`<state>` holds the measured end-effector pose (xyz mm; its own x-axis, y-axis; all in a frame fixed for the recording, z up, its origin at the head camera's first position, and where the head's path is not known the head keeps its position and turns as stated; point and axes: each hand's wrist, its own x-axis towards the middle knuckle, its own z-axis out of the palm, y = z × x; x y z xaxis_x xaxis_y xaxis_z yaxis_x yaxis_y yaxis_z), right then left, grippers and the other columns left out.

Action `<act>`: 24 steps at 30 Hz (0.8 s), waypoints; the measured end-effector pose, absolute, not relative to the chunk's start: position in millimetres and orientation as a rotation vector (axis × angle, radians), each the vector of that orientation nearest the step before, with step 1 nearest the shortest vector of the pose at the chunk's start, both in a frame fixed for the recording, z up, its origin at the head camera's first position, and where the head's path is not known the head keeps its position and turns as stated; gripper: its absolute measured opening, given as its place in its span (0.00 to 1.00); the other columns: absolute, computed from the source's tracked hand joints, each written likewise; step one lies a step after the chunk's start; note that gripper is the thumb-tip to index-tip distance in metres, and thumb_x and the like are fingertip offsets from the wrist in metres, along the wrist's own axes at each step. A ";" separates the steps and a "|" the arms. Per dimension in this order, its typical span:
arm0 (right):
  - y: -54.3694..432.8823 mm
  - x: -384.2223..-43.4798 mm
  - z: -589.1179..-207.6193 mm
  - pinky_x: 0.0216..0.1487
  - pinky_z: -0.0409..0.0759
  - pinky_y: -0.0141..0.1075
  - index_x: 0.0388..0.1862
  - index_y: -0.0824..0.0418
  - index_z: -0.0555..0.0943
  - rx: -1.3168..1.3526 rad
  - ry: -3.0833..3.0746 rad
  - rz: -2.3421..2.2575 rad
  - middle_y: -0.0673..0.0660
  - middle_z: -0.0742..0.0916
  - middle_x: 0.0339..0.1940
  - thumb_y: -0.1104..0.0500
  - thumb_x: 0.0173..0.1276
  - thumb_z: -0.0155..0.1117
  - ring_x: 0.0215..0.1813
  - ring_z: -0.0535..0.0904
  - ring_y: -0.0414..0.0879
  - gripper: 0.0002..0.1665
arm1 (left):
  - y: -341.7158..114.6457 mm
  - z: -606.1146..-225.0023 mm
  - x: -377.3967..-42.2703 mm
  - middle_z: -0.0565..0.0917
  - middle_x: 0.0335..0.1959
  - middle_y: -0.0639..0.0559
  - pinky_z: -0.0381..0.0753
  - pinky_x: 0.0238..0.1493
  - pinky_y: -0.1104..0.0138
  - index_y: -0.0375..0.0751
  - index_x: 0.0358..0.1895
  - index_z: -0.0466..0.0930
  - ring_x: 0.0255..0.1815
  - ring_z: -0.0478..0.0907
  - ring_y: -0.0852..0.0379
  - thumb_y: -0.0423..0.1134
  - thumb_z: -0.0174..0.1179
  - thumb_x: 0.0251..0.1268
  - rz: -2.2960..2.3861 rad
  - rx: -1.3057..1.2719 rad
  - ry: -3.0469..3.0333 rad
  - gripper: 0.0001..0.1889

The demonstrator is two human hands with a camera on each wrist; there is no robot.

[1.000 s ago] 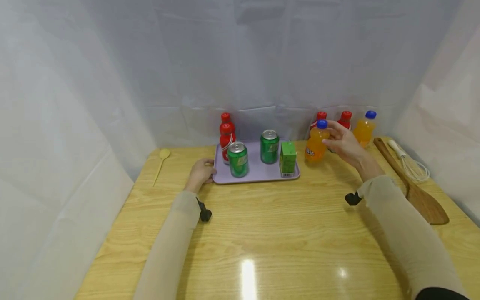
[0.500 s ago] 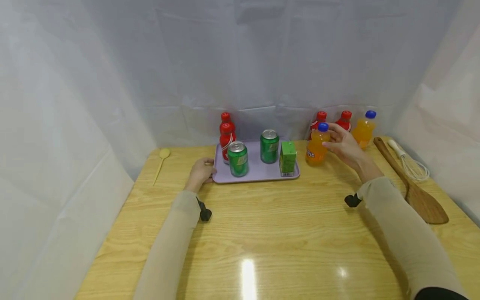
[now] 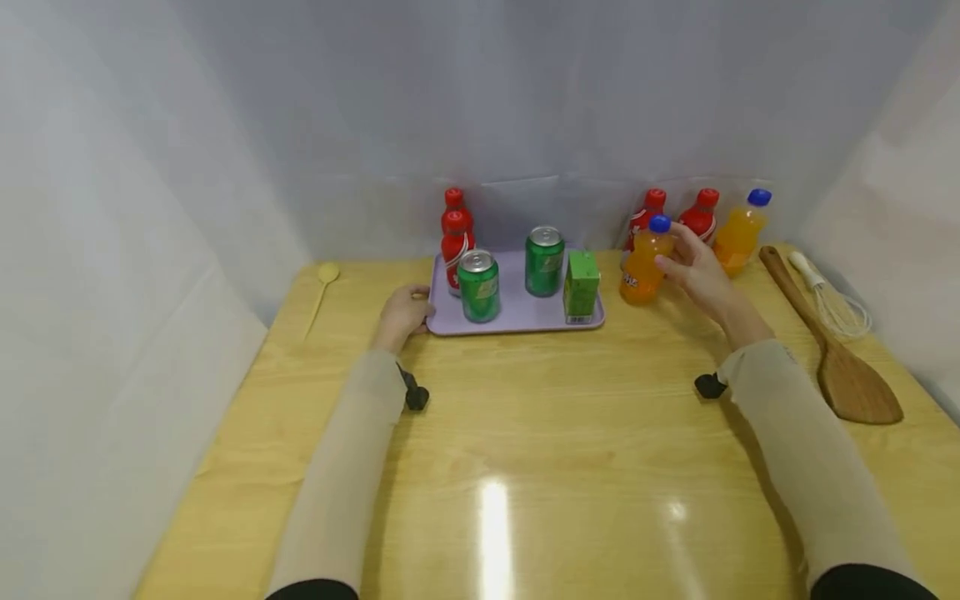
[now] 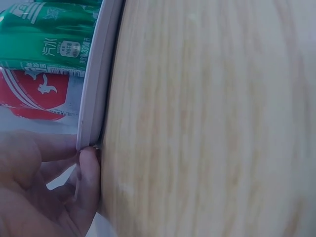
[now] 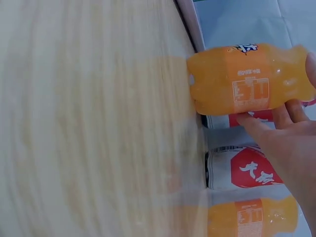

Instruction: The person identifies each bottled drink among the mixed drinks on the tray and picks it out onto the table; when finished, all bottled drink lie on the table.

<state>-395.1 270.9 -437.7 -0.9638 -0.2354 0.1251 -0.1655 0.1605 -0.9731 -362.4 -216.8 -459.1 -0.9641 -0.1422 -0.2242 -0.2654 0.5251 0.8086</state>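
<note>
On the light purple tray [image 3: 517, 312] stand two green soda cans [image 3: 479, 287] [image 3: 543, 262], a green drink carton [image 3: 581, 287] and two red-capped bottles [image 3: 454, 250]. My left hand [image 3: 403, 317] holds the tray's left front corner, its thumb and fingers pinching the rim [image 4: 91, 98] in the left wrist view. Right of the tray, my right hand [image 3: 701, 279] grips an orange soda bottle [image 3: 642, 271] with a blue cap, thumb and fingers on its upper part. The right wrist view shows that bottle [image 5: 247, 79] from the side, with one finger against its label.
Two red-capped bottles [image 3: 699, 215] [image 3: 647, 215] and another orange soda bottle [image 3: 738, 237] stand behind my right hand. A wooden spatula [image 3: 855, 383] and a whisk [image 3: 836, 308] lie at the right. At the far left lies a yellow spoon [image 3: 324, 283]. White sheeting [image 3: 525, 108] encloses the table.
The head view has tipped down, so everything sits higher in it. The gripped orange bottle has shifted slightly right, away from the tray. My left hand keeps its hold on the tray.
</note>
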 end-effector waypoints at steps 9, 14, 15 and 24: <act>267.9 -392.0 -440.3 0.60 0.75 0.16 0.88 0.48 0.54 -0.457 2.481 -1.936 0.64 0.60 0.88 0.57 0.83 0.56 0.85 0.61 0.53 0.40 | -214.9 -453.5 -363.3 0.76 0.72 0.38 0.81 0.37 0.73 0.41 0.76 0.71 0.52 0.79 0.51 0.33 0.56 0.75 1.459 -0.354 2.592 0.28; 267.5 -391.6 -441.8 0.67 0.75 0.19 0.89 0.48 0.49 -0.464 2.524 -1.883 0.64 0.57 0.89 0.55 0.84 0.54 0.88 0.55 0.58 0.42 | -217.8 -457.3 -363.0 0.77 0.72 0.39 0.82 0.41 0.72 0.42 0.77 0.71 0.56 0.80 0.51 0.34 0.57 0.76 1.499 -0.340 2.571 0.27; 267.3 -391.3 -441.6 0.68 0.74 0.20 0.89 0.47 0.48 -0.460 2.533 -1.867 0.64 0.56 0.89 0.54 0.84 0.54 0.88 0.54 0.59 0.42 | -218.8 -457.5 -362.7 0.77 0.72 0.38 0.83 0.42 0.72 0.41 0.77 0.71 0.56 0.80 0.50 0.34 0.57 0.76 1.507 -0.337 2.563 0.28; 265.1 -384.0 -442.0 0.84 0.66 0.41 0.90 0.48 0.44 -0.420 2.539 -1.848 0.65 0.55 0.89 0.51 0.85 0.53 0.88 0.53 0.62 0.44 | -217.6 -458.1 -360.6 0.78 0.70 0.38 0.82 0.42 0.73 0.41 0.76 0.71 0.55 0.79 0.52 0.34 0.57 0.76 1.548 -0.346 2.527 0.27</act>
<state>-384.0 265.1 -442.0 -0.9645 -0.1967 0.1765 -0.2284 0.2845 -0.9311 -360.6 -217.6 -458.1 -0.9607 -0.1136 -0.2533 -0.2772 0.4384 0.8550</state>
